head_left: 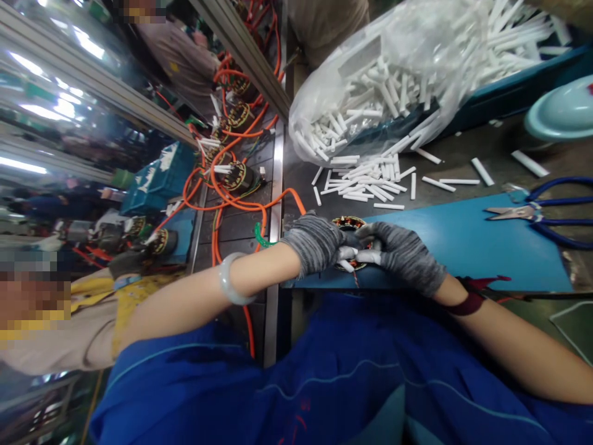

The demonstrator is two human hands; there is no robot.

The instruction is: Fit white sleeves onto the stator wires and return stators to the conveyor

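In a grey knitted glove, my left hand (315,242) is closed over the left side of a round motor stator (348,221) with copper windings. My right hand (404,254), gloved the same way, meets it from the right with fingers pinched together over the windings. White covers the fingertips there. A short white tube (345,266) pokes out below the fingers. What the right fingertips pinch is hidden. A thin twisted wire hangs from the stator's near edge, which rests on a blue mat (463,241).
Loose white tubes (370,179) lie beyond the mat, before a plastic bag (319,105) of more tubes. Blue-handled scissors (514,213) lie right, near a pale blue bowl (563,114). Left, a conveyor (236,247) carries stators and orange cables (215,228). Other people stand nearby.
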